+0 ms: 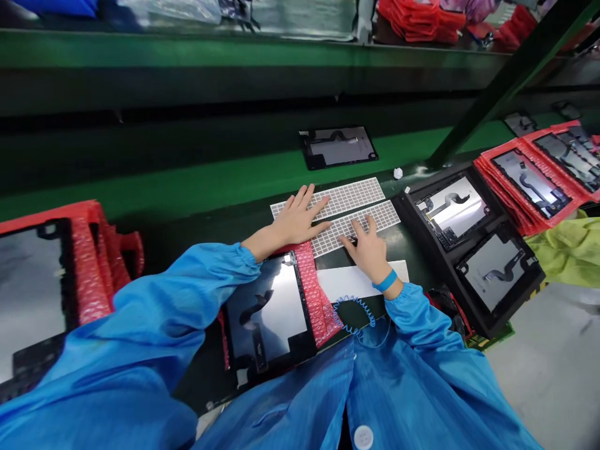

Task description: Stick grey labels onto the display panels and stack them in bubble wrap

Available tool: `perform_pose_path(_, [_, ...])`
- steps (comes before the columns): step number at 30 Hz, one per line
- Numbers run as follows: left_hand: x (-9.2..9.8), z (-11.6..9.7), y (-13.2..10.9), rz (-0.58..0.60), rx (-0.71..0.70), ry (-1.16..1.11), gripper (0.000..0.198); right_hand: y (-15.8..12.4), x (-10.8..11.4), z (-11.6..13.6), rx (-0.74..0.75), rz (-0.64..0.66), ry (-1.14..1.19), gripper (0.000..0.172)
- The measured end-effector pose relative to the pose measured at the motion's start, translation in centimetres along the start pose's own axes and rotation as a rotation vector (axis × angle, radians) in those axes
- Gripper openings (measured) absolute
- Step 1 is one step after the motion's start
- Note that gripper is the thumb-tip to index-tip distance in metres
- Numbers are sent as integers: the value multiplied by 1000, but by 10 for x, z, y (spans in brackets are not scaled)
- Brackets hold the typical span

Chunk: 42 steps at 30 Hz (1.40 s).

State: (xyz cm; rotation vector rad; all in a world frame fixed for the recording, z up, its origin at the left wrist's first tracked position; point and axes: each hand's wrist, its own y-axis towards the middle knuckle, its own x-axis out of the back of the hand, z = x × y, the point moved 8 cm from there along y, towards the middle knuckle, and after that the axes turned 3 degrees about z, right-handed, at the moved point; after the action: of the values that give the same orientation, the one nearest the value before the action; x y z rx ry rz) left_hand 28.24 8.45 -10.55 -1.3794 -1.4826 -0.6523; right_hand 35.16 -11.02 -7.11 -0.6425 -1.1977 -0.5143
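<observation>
My left hand point(297, 219) lies open with fingers spread, its fingertips over the upper sheet of small white stickers point(354, 194). My right hand point(369, 251) rests on the lower sticker sheet point(382, 215), thumb and fingers apart; a tiny dark mark shows by its thumb. A blank white strip point(344, 281) lies partly under my right wrist, which wears a blue wrist strap point(385, 280) with a coiled cord point(354, 299). Below my left forearm, a screen panel point(276, 306) with a dark flex cable lies face down beside red bubble wrap point(315, 294).
A second panel point(340, 147) lies at the back of the bench. On the right, a black tray point(450, 256) holds two panels, with red bubble pouches point(510, 187) beyond. More red-wrapped panels point(89, 262) stand at left. A green post point(510, 81) slants across the right side.
</observation>
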Motion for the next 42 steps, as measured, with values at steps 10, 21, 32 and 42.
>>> perform_pose_path(10, [-10,-22,-2,0,-15,7,90,5,6,-18,45,-60,120,57])
perform_pose_path(21, [1,-30,0,-154,7,-214,85,16,75,-44,214,-386,541,30])
perform_pose_path(32, [111,143,73,-466,636,-532,75,32,78,-18,310,-340,648,26])
perform_pose_path(42, [105,156,69,-474,614,-1120,46,27,70,-32,203,-277,740,33])
